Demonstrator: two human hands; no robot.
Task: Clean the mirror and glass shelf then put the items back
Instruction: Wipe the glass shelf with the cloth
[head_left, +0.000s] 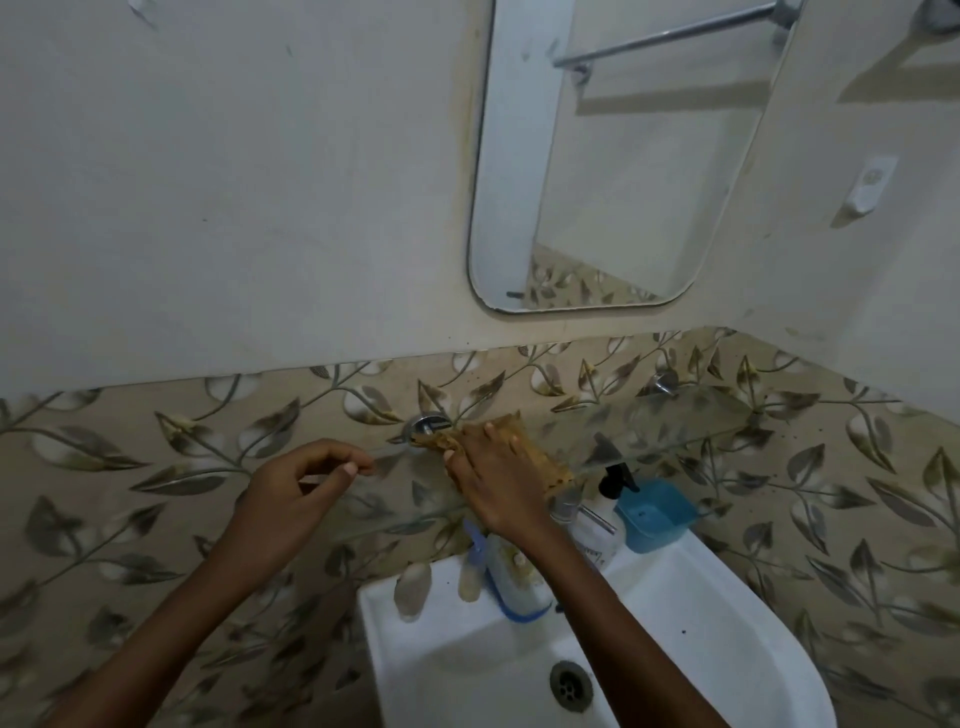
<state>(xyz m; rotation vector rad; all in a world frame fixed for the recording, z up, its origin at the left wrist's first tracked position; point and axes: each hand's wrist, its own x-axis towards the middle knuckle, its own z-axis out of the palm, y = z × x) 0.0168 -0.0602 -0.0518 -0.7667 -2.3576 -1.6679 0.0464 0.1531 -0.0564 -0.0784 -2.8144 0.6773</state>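
Tall rounded-corner wall mirror far and right of centre, fixed to the plaster; rigid, brittle, to be wiped in place and never gripped; clear flat glass shelf below it against the leaf-patterned tiles, carried on a chrome bracket at left and another at far right; judged stiff, slick when wet and fragile at its edges, so pressure should go straight down over the brackets, not on the unsupported near edge; white ceramic basin near and below, holding the shelf's displaced items; blue plastic soap dish at the basin's far right, light, easy by its rim; white pump bottle with a black head just left of it, likely heavier, best taken round the body rather than the pump; blue-based holder and a beige rounded bottle at the far left rim, small, probably wet and slippery; crumpled yellow-brown cloth lying on the shelf by the left bracket, soft, limp, conforms under a palm; right hand flat upon it, fingers spread, pressing, not clutching; left hand further left at the shelf's end, fingers loosely curled; cannot tell whether it pinches the glass edge or hovers.
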